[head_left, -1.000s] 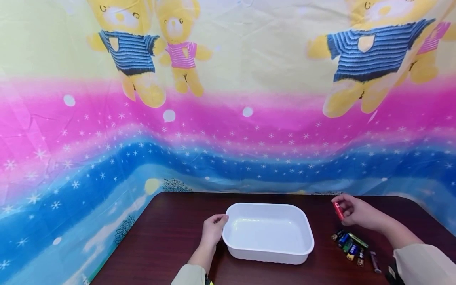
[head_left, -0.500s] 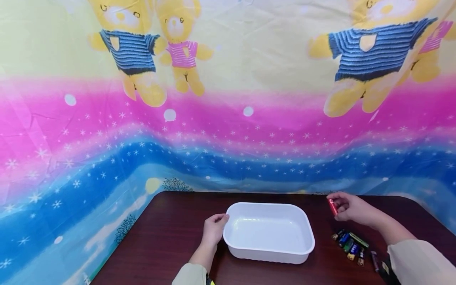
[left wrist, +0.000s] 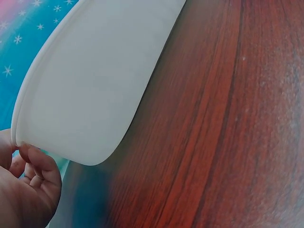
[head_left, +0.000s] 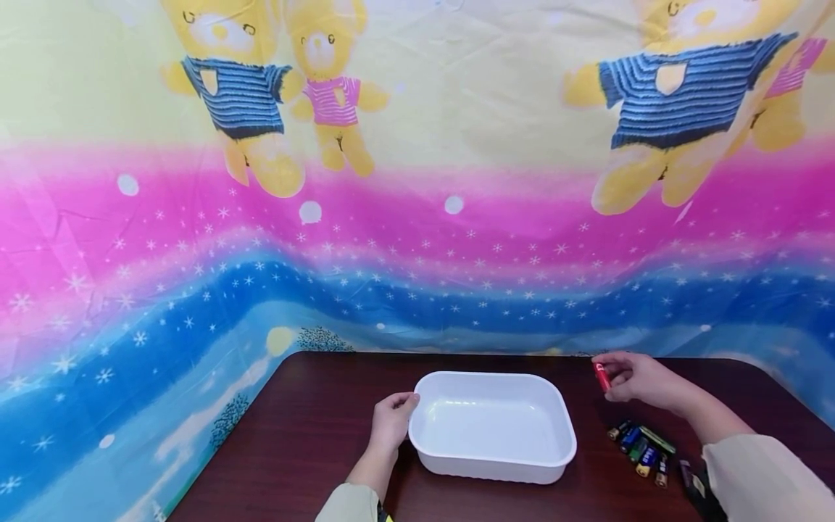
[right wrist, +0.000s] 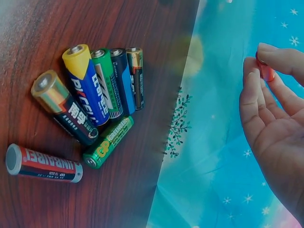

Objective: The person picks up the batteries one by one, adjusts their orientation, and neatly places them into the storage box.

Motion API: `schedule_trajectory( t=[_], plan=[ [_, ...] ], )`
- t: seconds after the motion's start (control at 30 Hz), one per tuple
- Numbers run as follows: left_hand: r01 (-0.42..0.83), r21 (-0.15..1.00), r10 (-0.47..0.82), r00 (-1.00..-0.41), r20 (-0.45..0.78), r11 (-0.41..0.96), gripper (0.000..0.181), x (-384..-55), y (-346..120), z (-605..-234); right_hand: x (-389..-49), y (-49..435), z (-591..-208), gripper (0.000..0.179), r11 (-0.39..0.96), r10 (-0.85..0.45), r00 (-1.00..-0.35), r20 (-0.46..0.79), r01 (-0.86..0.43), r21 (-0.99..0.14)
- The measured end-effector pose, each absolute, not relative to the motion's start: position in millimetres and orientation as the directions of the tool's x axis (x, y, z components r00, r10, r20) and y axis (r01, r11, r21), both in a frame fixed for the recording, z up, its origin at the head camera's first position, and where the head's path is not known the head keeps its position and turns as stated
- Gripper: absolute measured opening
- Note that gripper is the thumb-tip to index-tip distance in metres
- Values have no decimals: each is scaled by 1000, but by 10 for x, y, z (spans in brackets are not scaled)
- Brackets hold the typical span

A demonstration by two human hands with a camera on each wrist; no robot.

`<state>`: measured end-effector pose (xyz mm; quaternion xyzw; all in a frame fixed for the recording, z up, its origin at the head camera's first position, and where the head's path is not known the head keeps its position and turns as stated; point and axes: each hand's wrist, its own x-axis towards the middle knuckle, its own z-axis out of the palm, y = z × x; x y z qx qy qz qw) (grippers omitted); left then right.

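A white plastic basin (head_left: 492, 428) sits on the dark wooden table. My left hand (head_left: 391, 420) pinches its rim at the left side; the left wrist view shows thumb and curled fingers on the edge. Above the table, right of the basin, my right hand (head_left: 639, 378) pinches a red battery (head_left: 601, 377) between thumb and fingers. In the right wrist view only part of that battery (right wrist: 265, 70) shows among the fingers. Below this hand lie several loose batteries (head_left: 642, 448), among them a blue and yellow one (right wrist: 85, 83) and a green one (right wrist: 109, 142).
A red and black battery (right wrist: 43, 164) lies a little apart from the others. Behind the table (head_left: 306, 435) hangs a cloth (head_left: 417, 254) printed with bears and snowflakes, reaching its back and left edges.
My right hand has moved a short way left with the red battery, toward the basin. The left hand and the basin stay where they were.
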<state>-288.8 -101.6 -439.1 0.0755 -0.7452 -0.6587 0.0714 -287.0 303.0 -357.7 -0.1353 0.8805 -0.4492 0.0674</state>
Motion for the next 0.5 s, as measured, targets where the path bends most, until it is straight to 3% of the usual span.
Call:
schedule_trajectory(
  t=[0.5],
  plan=[
    [-34, 994, -186, -982, -14, 101, 27, -2902, -1029, -4424, -2925, 2939, -3583, 66, 557, -283, -959, -15, -151, -816]
  ],
)
